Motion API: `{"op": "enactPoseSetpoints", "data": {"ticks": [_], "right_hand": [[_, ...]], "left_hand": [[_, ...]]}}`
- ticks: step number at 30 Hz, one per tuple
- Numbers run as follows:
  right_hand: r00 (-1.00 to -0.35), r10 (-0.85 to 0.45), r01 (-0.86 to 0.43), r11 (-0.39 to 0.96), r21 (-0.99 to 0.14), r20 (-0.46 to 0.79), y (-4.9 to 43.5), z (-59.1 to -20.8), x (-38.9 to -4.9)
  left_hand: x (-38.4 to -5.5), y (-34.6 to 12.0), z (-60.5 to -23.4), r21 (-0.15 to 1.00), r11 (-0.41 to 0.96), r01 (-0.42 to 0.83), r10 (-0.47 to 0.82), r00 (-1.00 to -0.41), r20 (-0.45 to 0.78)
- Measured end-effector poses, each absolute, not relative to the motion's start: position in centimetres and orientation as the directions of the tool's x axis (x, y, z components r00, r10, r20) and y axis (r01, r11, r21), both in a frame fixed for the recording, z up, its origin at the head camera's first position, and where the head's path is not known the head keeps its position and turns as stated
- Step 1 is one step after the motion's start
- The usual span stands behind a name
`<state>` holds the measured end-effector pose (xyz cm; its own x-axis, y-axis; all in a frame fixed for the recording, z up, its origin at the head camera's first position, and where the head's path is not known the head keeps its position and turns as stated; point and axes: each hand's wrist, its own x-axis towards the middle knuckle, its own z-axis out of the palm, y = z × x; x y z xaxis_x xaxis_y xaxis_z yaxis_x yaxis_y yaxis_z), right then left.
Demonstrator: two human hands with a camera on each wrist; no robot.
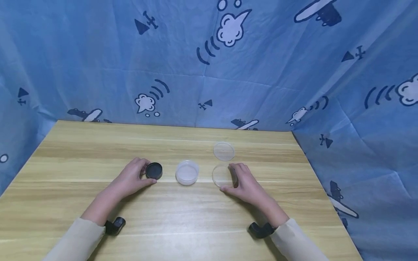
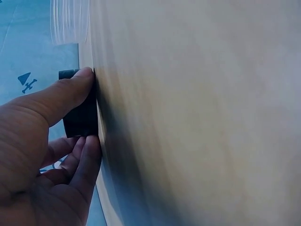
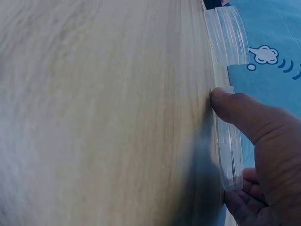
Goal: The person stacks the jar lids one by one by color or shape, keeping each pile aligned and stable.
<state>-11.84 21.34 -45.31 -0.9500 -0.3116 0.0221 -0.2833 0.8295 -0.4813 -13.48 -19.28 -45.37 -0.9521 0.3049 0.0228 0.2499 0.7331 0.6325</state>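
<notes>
With thumb and fingers on opposite sides, my left hand grips a small round black container low on the wooden table. In the left wrist view the black container shows its straight side between thumb and fingertips. My right hand holds a shallow clear round dish by its edges; in the right wrist view the clear dish stands between thumb and fingers, close against the tabletop. Between the hands sits a taller clear plastic round container, touched by neither hand.
A thin clear disc lies behind the shallow dish. The wooden table ends at a blue printed cloth at the back and right. A black wrist strap mount sticks out from the left wrist, another mount from the right.
</notes>
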Motion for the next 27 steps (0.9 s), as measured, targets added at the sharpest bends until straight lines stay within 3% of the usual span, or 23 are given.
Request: {"op": "enactPoseSetpoints", "data": {"ticks": [27], "right_hand": [[-0.965, -0.261, -0.199, 0.812, -0.548, -0.035, 21.38, -45.35, -11.65]], "left_hand": [[-13.3, -19.32, -45.42, 0.651, 0.721, 0.238, 0.296, -0.955, 0.021]]}}
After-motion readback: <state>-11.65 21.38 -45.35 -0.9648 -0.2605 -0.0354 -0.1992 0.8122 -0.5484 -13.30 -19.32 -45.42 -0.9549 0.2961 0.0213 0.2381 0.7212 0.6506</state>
